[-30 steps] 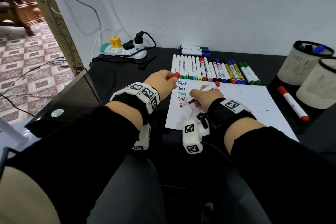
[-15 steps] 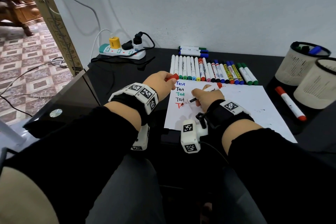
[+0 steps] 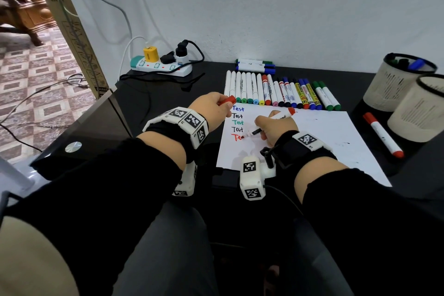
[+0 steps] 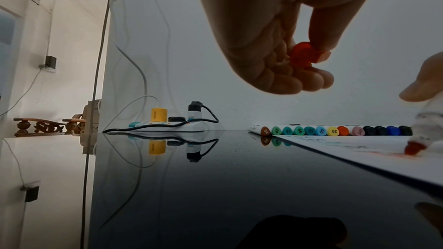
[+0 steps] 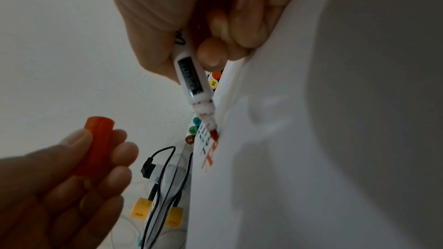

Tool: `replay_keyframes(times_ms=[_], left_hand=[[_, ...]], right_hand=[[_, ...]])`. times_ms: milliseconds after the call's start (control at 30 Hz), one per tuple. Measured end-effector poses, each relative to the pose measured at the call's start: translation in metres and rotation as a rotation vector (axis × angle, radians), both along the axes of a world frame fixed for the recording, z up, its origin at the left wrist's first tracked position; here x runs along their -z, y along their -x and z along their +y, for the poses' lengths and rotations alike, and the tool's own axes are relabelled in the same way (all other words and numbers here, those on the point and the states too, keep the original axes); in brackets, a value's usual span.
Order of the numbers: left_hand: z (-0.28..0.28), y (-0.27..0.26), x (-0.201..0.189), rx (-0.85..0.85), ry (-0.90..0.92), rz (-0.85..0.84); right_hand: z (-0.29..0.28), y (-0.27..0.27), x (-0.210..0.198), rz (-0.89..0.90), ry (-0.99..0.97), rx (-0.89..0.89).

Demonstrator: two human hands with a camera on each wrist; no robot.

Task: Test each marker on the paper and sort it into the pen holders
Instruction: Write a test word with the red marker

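My right hand grips an uncapped red marker like a pen, its red tip on the white paper at a fifth line of red letters under several "Test" words. My left hand pinches the red cap between thumb and fingers just left of the paper; the left wrist view shows the cap held above the black table. A row of markers lies along the paper's far edge. Two pale mesh pen holders stand at right, the far one with markers inside.
A red-capped marker lies loose on the table beside the near holder. Two more markers lie by the wall. A power strip with plugs and cables sits at the back left. The table's left edge drops to tiled floor.
The right hand has kept writing: the red letters on the fifth line have grown to the right. The left hand has stayed in place with the cap.
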State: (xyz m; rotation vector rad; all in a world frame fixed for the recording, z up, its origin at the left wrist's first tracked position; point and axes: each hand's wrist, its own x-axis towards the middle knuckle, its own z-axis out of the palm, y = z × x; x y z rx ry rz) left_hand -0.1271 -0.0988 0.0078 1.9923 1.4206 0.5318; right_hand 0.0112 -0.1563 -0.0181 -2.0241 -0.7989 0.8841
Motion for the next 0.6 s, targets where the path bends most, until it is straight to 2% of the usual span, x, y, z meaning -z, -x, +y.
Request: replay_keyframes(times_ms=[367,600], left_hand=[[0.0004,0.0002,0.0001,0.003,0.003,0.012],[-0.0001,0.0011,-0.0009,0.010,0.009,0.006]], right_hand=[[0.0000,-0.0030,0.0016,0.046,-0.003,0.060],[0.0038,-0.0038,0.0042,0.140,-0.062,0.142]])
